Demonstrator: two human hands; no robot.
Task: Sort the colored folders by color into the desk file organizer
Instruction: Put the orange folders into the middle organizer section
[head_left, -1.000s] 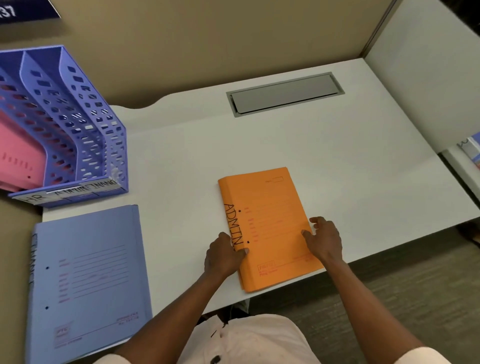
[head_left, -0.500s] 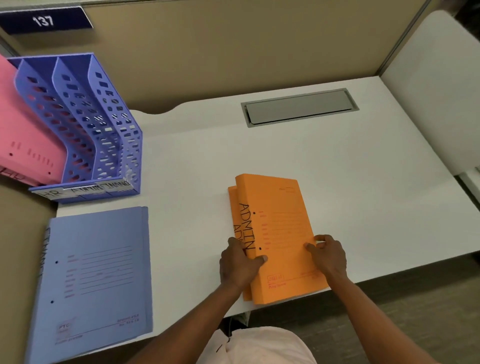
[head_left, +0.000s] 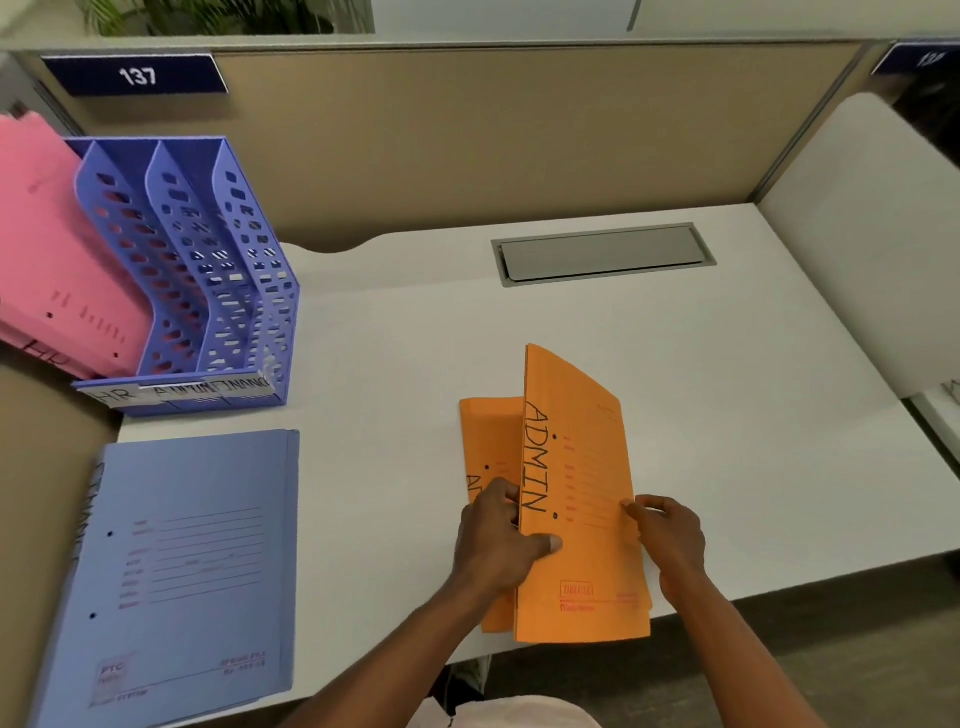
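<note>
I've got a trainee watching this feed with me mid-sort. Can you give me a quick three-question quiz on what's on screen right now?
1. True or false: the left hand and the right hand both hold the raised orange folder.
2. Which word is handwritten on that folder? A) HR B) ADMIN C) FINANCE
3. Fill in: the flat folder lying in front of the file organizer is coloured ____.
Key: 1 true; 2 B; 3 blue.

Count: orange folders (head_left: 582, 467) 2; blue folder (head_left: 197, 545) 1; pink folders (head_left: 57, 249) stacked, number unclear; file organizer (head_left: 208, 291) 1, three compartments.
</note>
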